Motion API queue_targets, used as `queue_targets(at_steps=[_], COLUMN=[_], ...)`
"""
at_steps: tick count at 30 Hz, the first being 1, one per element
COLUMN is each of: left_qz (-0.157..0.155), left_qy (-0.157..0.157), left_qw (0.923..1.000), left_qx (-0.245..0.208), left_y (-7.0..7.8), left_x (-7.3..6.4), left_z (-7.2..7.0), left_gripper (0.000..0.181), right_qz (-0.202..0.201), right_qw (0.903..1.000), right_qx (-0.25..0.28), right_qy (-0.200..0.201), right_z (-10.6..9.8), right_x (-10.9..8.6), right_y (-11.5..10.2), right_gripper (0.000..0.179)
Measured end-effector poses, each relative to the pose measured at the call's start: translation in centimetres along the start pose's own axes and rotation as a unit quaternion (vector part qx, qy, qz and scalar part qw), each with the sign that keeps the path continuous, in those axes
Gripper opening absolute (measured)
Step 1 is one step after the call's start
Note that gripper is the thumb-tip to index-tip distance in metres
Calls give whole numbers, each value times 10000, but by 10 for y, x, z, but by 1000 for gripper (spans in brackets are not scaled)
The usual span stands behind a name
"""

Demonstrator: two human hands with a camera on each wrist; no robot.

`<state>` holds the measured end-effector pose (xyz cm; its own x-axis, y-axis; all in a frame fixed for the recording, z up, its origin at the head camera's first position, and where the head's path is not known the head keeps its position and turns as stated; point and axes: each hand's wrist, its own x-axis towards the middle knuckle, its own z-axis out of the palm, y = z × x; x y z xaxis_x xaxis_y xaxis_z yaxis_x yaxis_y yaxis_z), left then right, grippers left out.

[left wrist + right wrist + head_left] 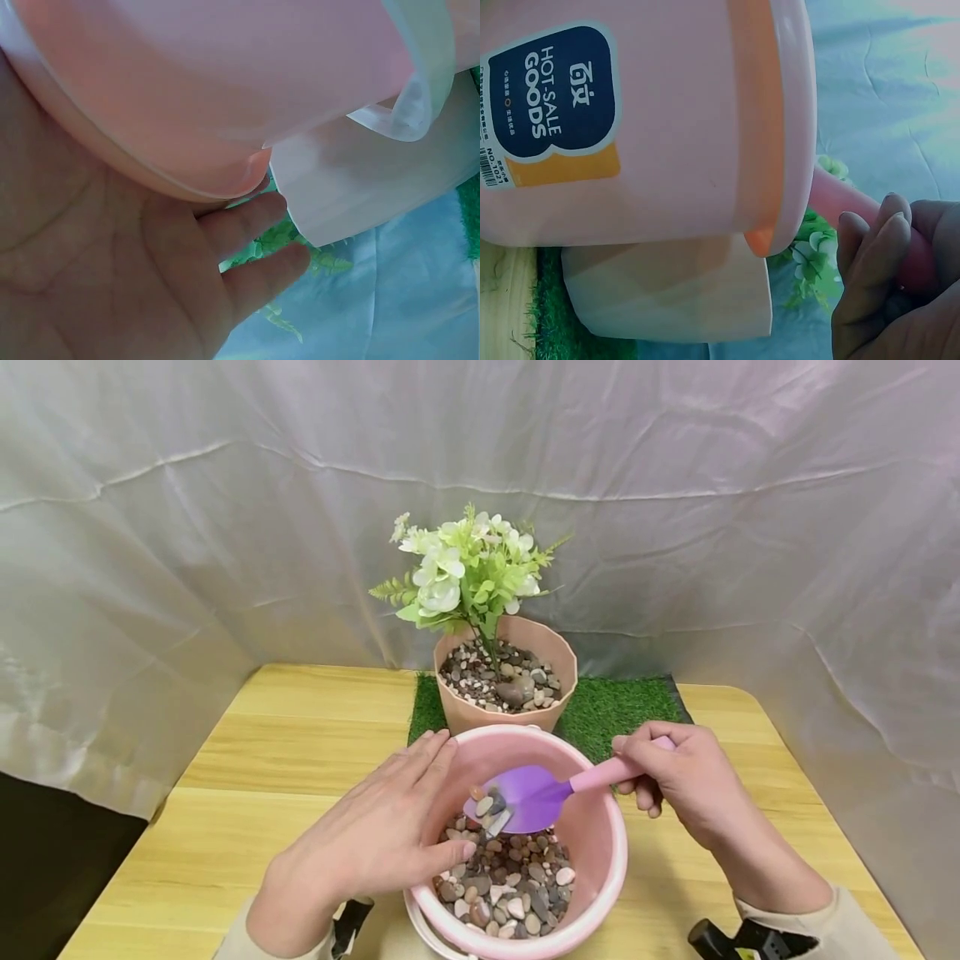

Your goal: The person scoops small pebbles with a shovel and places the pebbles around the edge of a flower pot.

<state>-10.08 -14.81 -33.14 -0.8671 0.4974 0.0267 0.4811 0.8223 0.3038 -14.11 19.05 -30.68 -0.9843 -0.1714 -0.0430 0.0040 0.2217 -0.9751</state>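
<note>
Pale sleeves (858, 931) angle inward: the left hand (382, 827) lies straight-fingered against the pink bucket (617, 852); the right hand (682, 777) curls round a scoop (536, 802) carrying pebbles (491, 807) over the bucket.

A purple trowel (540, 800) bears pebbles (486, 807) over a pink bucket (617, 860), possibly touching it.
</note>
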Motion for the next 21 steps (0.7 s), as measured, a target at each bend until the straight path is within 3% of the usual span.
queue_targets(at_steps=[7,21], left_qz=[-261,-306], left_qy=[91,-44], left_qw=[9996,9995], left_qx=[77,-21], left_y=[4,5], left_x=[0,0], left_z=[2,0], left_gripper=[100,99], right_qz=[-19,-131], right_qw=[9999,9956], right_qx=[91,651], right_qy=[115,666], right_z=[-2,-15], right_x=[-2,-5], right_y=[2,-6], right_gripper=[21,24])
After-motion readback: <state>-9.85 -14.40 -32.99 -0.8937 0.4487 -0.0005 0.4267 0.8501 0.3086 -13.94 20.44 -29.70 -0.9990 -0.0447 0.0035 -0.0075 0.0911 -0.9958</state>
